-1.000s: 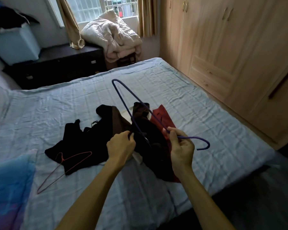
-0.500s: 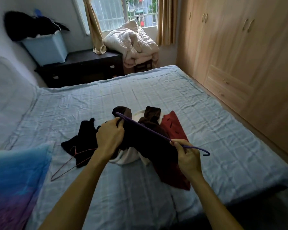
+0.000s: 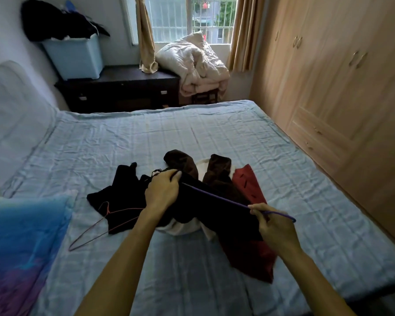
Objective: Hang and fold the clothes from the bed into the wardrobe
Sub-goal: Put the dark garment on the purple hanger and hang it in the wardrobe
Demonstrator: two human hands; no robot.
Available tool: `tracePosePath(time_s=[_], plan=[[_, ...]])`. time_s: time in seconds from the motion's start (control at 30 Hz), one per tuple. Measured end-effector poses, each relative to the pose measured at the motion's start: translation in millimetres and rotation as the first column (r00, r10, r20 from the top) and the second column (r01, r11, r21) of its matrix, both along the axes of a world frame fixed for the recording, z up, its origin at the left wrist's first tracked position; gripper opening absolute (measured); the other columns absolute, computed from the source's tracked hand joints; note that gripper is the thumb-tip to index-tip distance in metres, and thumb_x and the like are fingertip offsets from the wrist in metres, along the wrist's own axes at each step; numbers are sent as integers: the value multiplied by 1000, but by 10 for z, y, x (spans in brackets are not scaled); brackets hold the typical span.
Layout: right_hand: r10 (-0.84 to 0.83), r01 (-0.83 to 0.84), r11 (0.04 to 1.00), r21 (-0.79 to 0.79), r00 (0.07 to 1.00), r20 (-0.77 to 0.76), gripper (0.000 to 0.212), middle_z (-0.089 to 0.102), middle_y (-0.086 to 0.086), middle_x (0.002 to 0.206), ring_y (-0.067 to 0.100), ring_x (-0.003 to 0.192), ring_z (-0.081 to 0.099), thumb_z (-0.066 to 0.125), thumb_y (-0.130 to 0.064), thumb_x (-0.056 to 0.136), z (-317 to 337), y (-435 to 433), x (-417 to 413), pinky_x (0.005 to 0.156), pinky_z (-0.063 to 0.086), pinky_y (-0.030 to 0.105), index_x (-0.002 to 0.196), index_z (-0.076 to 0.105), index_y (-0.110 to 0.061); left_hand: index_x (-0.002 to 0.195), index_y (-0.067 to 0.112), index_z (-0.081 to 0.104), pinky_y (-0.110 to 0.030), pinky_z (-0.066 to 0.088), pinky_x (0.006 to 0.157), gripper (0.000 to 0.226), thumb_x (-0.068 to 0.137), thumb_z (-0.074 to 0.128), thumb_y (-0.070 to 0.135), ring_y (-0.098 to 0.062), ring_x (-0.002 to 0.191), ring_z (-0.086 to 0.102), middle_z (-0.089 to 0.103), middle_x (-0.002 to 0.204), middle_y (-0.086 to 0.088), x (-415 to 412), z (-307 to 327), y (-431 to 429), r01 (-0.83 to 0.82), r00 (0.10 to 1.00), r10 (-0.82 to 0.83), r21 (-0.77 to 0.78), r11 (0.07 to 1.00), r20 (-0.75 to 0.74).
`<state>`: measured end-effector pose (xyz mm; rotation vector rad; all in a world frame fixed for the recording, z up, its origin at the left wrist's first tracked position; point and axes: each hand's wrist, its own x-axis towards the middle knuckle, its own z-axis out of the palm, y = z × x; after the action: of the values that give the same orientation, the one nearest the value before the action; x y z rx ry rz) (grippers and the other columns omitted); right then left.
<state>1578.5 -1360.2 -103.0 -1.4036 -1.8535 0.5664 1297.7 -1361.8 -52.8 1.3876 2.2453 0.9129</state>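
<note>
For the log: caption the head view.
Left hand grips dark garment, right hand pinches purple hanger, over the bed.

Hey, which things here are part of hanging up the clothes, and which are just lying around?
Job: purple hanger, gripped by right hand; dark garment in left hand; black garment, red garment, pink hanger, bed, wardrobe.
Lying about: blue bin, beige duvet, dark dresser, blue pillow.

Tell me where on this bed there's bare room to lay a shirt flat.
The far half of the bed, between the clothes pile and the dark dresser, is bare. So is the strip along the wardrobe side, and the near edge between the forearms. The middle is crowded: clothes, the purple hanger, and a red hanger toward the blue pillow.
</note>
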Motion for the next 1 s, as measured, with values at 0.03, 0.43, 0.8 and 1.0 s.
tracePosePath(time_s=[0.03,0.43,0.8,1.0], plan=[[-8,9,1000,-9,999,42,30,70,-17,82,1,78,66,64,-9,86,-6,29,-81,68,52,20,88,67,-39,111,31,64,-41,46,88,29,96,42,44,-30,105,58,65,115,-2,-12,0,24,32,999,-32,10,999,-19],[-96,110,994,-23,941,323,17,72,-2,91,21,88,67,58,-18,90,41,262,-1036,73,51,33,97,70,-28,82,17,63,-37,46,63,33,94,40,37,-24,68,59,66,77,-2,-37,-354,256,298,919,-221,210,931,-327],[-131,134,990,-36,988,84,12,71,-12,89,12,83,65,56,-28,92,-20,491,-1041,74,50,32,93,66,-32,144,26,31,-38,21,115,80,81,42,74,-18,131,31,37,144,1,-291,-603,271,641,715,-639,-101,761,-282],[-6,8,998,-57,999,37,12,71,-10,91,12,84,66,55,-29,93,-51,645,-968,78,52,36,98,67,-29,138,21,41,-39,46,92,76,73,74,43,-27,106,57,57,121,-5,-283,-749,450,609,646,-588,-135,782,-488]])
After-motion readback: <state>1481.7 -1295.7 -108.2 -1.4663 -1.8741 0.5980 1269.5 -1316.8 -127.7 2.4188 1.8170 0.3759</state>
